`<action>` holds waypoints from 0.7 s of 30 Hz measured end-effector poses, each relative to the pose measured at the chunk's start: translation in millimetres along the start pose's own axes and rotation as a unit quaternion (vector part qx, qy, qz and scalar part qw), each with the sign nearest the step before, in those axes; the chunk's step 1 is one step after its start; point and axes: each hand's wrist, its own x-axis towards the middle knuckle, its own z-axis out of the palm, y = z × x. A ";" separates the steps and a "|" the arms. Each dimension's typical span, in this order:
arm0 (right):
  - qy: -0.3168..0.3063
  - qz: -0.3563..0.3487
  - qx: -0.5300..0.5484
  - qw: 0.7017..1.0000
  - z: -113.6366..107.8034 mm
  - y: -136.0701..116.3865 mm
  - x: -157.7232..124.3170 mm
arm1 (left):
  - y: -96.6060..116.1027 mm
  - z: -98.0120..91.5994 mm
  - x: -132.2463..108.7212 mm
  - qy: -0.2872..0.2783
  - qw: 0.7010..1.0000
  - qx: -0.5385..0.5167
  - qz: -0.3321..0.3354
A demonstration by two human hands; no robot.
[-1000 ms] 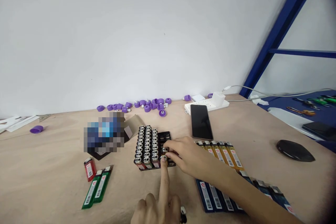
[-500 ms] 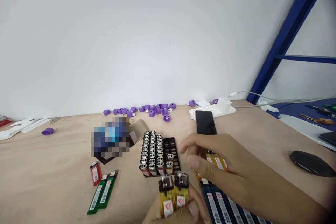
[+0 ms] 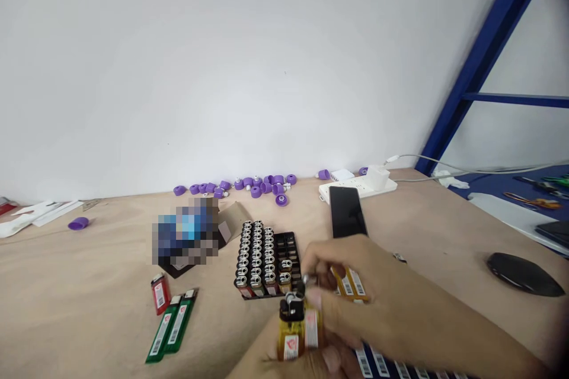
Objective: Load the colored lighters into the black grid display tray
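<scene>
Low in the middle, my left hand point(image 3: 317, 364) is closed around a yellow lighter point(image 3: 291, 334), its metal top upward. My right hand point(image 3: 355, 284) pinches a second yellow lighter point(image 3: 312, 328) near its top, right beside the first; its lower end is still against my left fingers. Just beyond stands a black tray point(image 3: 287, 243) holding rows of upright lighters point(image 3: 256, 260), with two yellow lighters point(image 3: 285, 278) at the near end of the fourth row. More yellow lighters point(image 3: 351, 282) lie partly hidden under my right hand, and blue lighters point(image 3: 381, 365) lie in front of it.
Left of the tray lie a red lighter point(image 3: 160, 294), two green lighters point(image 3: 172, 328) and a blurred-out box point(image 3: 186, 237). Purple caps point(image 3: 267, 185) line the wall. A phone point(image 3: 347, 213) leans by a white power strip point(image 3: 329, 192); a black oval object point(image 3: 524, 273) lies right.
My right hand has come down and left onto one of the two yellow lighters in my left hand. The view has shifted slightly.
</scene>
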 end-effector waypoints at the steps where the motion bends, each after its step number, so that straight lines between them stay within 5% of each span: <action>1: 0.026 -0.011 0.007 1.000 -3.8 4.2 3.0 | 5.7 -4.9 1.1 0.017 1.000 0.020 0.018; 3: 0.096 -0.021 0.009 0.995 -10.9 16.3 10.6 | 20.3 -18.5 2.8 0.094 0.990 0.077 0.072; 5: 0.140 -0.004 -0.019 0.990 -13.3 30.9 19.2 | 35.4 -34.4 4.6 0.212 0.953 0.173 0.131; 7: 0.148 0.018 -0.067 0.987 -8.4 44.1 27.4 | 45.5 -48.4 7.5 0.271 0.907 0.289 0.141; 14: 0.084 0.022 -0.126 0.988 34.9 60.7 42.2 | 32.9 -58.4 20.6 0.192 0.748 0.630 0.082; 21: 0.046 0.017 -0.116 0.992 46.8 68.2 41.3 | 28.3 -54.9 25.5 0.195 0.703 0.683 0.035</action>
